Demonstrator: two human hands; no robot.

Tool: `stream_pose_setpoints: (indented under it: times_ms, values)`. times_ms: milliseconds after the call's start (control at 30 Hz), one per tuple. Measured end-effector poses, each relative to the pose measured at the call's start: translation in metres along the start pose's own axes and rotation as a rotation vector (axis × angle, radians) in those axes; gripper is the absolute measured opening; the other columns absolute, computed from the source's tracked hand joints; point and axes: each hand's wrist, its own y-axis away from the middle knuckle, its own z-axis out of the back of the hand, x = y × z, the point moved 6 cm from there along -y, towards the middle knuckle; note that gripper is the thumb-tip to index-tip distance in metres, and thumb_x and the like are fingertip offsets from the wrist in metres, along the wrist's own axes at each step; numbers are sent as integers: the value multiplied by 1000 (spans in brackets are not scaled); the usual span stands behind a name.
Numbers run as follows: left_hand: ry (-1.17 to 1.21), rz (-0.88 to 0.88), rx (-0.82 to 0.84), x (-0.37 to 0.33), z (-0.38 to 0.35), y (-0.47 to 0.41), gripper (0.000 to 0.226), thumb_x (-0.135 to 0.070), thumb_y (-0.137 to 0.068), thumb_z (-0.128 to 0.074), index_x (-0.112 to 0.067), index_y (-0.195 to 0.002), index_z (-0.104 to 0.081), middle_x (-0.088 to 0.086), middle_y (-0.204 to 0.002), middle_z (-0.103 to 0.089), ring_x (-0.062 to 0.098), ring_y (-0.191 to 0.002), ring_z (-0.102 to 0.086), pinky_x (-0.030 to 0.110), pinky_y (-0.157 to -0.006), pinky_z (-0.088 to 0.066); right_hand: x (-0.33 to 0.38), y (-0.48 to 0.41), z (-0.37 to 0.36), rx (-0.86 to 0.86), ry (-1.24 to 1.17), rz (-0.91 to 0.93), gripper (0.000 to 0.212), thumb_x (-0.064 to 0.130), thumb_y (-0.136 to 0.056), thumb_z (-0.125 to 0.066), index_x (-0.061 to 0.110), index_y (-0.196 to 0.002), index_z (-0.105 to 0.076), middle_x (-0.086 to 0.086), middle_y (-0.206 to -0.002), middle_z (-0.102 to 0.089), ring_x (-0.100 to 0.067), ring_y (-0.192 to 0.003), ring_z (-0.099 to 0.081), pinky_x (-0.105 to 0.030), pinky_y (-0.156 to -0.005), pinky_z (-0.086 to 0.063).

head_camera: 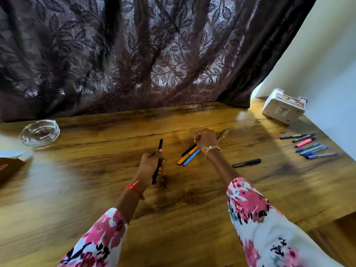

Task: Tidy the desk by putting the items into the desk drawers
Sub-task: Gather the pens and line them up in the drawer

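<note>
glass ashtray (39,132) left, white box (283,106) and markers (310,146) right

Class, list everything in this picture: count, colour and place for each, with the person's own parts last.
desk: one, brown wood, under everything
curtain: one, dark, leaf-patterned, behind the desk
glass ashtray: one, clear, desk's far left
black pen: one, black, in the left hand
pens: three, black, orange, blue, side by side at centre
tan pen: one, tan, beyond the right hand
black marker: one, black, right of the right forearm
markers: about seven, blue, purple, pink, row at right
white device: one, white, far right corner
sleeves: two, floral pink and white, near edge
left hand: one, grips the black pen
right hand: one, curled over the pens; grasp hidden
</note>
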Motion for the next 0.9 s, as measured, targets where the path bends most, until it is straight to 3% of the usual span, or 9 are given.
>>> stream_pose_setpoints:
  times_ms: [133,367,533,900]
  values:
    - [14,35,7,3,-1,-8,15,-20,-97,-46,-10,-89,-52,3,-61,-48,7,-31,-37,17,-32,-29,6,-12,2,177,262,181,21,9,-87,-56,16,-102,-70,1,-118,-61,-26,-125,-32,-39,-107,-22]
    - [28,76,-34,5,-3,-12,16,-21,-98,-47,-10,-90,-55,3,-63,-49,6,-30,-41,14,-33,-31,15,-19,-7,326,498,359,22,10,-84,-59,19,-101,-70,-6,-121,-57,-27,-123,-33,-38,-103,-25]
    - [25,95,-60,7,-3,-10,19,-21,-97,-47,-5,-99,-57,3,-64,-51,6,-32,-43,15,-33,-33,19,-21,-9,329,533,416,22,9,-85,-57,15,-102,-69,-7,-117,-62,-24,-122,-34,-38,-101,-26]
    - [46,71,-67,4,1,-7,19,-23,-97,-47,-11,-91,-61,3,-67,-52,10,-45,-45,18,-35,-36,24,-22,-3,393,473,408,23,15,-84,-62,14,-105,-69,-6,-116,-63,-24,-121,-34,-37,-103,-23]
